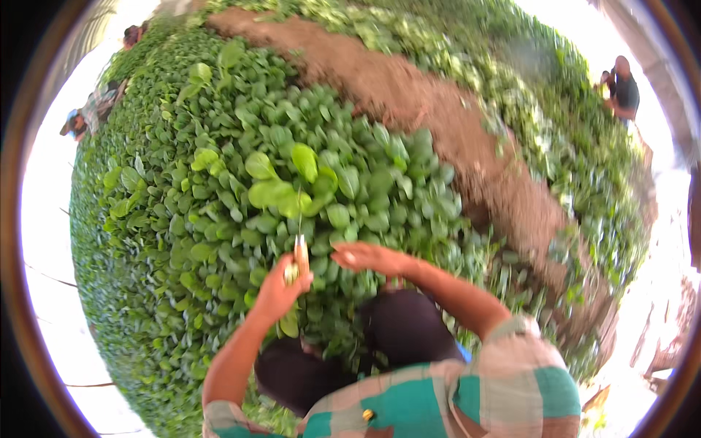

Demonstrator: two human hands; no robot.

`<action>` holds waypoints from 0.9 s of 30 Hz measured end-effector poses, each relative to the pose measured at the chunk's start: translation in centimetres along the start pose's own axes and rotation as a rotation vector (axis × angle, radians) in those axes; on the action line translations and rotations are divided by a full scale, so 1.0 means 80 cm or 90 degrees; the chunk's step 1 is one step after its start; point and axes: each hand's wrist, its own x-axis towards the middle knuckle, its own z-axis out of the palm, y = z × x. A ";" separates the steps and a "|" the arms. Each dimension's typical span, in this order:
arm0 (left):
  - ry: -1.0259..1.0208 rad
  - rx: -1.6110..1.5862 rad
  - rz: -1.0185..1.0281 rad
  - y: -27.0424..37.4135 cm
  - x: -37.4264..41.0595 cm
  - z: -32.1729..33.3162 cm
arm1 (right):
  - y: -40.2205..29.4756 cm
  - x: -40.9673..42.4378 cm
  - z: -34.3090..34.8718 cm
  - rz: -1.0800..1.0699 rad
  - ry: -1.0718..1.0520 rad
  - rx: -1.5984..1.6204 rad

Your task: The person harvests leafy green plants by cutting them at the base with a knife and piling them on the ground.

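My left hand (282, 287) is closed around the wooden handle of a knife (302, 256). The thin blade points away from me over the leaves. Pale green stems (291, 273) show inside the same hand, and a yellow-green leaf (288, 324) hangs just below it. Blurred a little, my right hand (368, 259) hovers over the plants to the right of the knife, fingers stretched toward it, with nothing visible in it. Dense leafy greens (334, 189) lie under both hands. Taller, brighter leaves (274, 196) stand just beyond the blade.
My knees (408, 328) are bent among the plants. A bare soil path (427, 109) curves along the right, with another planted bed (569, 148) past it. One person (624, 90) stands at far right; another person (96, 112) bends at far left, and a third (133, 35) is farther back.
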 end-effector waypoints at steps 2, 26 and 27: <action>-0.020 0.152 0.008 0.040 -0.001 0.015 | -0.015 0.015 0.042 -0.117 -0.054 0.028; -0.218 0.534 0.249 0.035 0.231 0.466 | 0.250 -0.259 -0.173 0.067 0.963 0.133; -0.238 0.663 0.239 0.038 0.241 0.482 | 0.250 -0.256 -0.174 0.058 0.968 0.142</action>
